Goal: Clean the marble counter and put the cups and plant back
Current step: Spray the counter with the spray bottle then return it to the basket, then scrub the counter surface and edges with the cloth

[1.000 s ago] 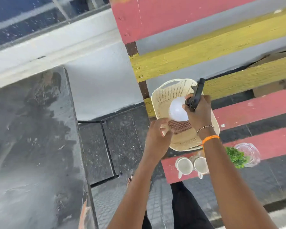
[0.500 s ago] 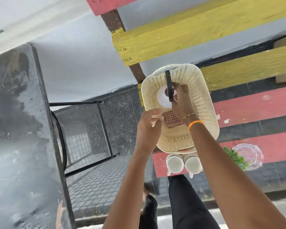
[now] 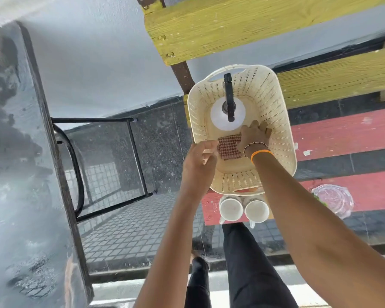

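Right hand [image 3: 255, 135] fingers straight, pressing checked cloth [image 3: 229, 146] inside cream basket [image 3: 273, 121]. Left hand [image 3: 199, 165] fingers curled at basket's near-left rim, grip unclear. Spray bottle [image 3: 228, 116] upright in basket. Two white cups [image 3: 243, 210] just below basket; plant bowl [image 3: 333, 200] right of cups.

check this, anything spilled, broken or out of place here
Nothing spilled or broken. The two white cups stand upright on the red bench plank, but close to its near edge, beside the basket.
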The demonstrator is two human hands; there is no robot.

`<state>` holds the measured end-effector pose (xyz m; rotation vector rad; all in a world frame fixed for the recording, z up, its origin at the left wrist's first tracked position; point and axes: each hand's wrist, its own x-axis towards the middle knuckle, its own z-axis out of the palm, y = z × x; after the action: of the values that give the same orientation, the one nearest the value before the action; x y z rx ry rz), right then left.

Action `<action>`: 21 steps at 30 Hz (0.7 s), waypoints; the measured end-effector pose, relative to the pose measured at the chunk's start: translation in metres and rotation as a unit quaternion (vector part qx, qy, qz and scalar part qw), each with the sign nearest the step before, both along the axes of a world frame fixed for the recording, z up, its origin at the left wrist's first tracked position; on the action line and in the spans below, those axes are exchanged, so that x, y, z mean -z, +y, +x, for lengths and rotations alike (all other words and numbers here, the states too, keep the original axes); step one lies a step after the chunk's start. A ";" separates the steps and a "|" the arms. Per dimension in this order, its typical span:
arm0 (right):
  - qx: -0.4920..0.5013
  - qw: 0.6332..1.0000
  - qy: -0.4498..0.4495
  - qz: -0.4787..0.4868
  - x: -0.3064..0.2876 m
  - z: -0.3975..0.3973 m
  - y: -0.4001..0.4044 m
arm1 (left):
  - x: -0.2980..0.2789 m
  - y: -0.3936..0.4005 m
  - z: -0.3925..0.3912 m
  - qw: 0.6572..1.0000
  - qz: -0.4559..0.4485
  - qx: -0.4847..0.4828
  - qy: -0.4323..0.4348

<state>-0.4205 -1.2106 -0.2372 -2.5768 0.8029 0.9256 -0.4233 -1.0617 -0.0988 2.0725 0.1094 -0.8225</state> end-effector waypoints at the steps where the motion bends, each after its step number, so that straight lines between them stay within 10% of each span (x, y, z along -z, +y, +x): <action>1: -0.004 1.000 0.018 0.004 -0.003 -0.001 -0.002 | -0.001 0.000 -0.001 1.000 -0.003 -0.002 0.004; 13: 0.137 0.921 -0.341 0.132 -0.127 -0.038 0.069 | -0.029 0.051 -0.021 0.974 -0.179 -0.103 0.097; 21: -0.087 0.860 -0.400 0.306 -0.208 -0.062 0.191 | -0.063 0.160 -0.048 0.893 -0.330 -0.294 0.089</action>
<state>-0.4826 -1.0196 -0.0287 -2.1388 0.0154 0.0404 -0.4718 -0.9021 -0.0356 1.2131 0.4677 -0.5547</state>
